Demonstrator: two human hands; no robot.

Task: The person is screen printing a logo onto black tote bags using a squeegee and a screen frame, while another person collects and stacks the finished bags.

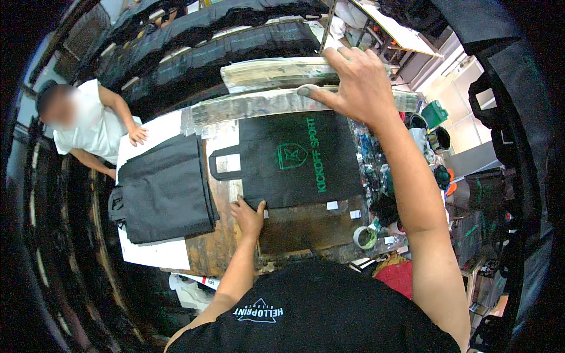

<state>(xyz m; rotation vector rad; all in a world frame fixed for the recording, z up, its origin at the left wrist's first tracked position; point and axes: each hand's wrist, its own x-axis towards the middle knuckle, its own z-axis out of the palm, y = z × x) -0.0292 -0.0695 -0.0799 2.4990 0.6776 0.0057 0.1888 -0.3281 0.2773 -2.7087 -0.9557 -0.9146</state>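
A black tote bag (265, 165) with a green printed crest and lettering lies flat on the worktable (209, 250), its handle loop pointing left. Above its far edge stands a raised screen-printing frame (259, 105), seen nearly edge-on, its wooden bars stained with ink. My right hand (362, 82) grips the top of that frame, thumb on the near side and fingers over the far bar. By the bag's near left corner rests my left hand (248, 217), thumb and fingers apart, the thumb touching the bag's edge.
A pile of black bags (168, 188) lies on white board to the left. Behind it stands a co-worker (97, 126) in a white shirt, one hand on the board. A tape roll (365, 237) and ink pots (438, 139) are at the right. Racks of black bags (235, 50) stretch behind.
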